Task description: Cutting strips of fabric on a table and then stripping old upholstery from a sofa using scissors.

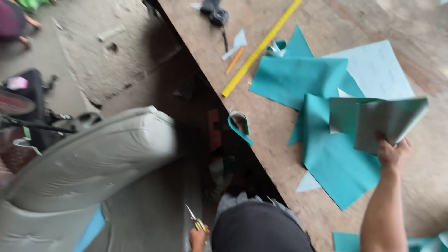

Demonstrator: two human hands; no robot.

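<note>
Right hand [393, 154] at right of frame, fingers pinching a folded teal sheet [378, 122], likely light and floppy, best gripped near its fold; left hand [198, 238] at bottom, fingers closed on scissors [196, 220].

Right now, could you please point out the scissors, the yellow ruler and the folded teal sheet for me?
scissors [195, 220], head view, on the blades above the left hand.
yellow ruler [259, 49], head view, mid-length.
folded teal sheet [382, 121], head view, on its pale underside.

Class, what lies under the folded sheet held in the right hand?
Under the folded sheet in the right hand lie teal sheets on the wooden table. Whatever sits directly beneath the fold is covered.
</note>
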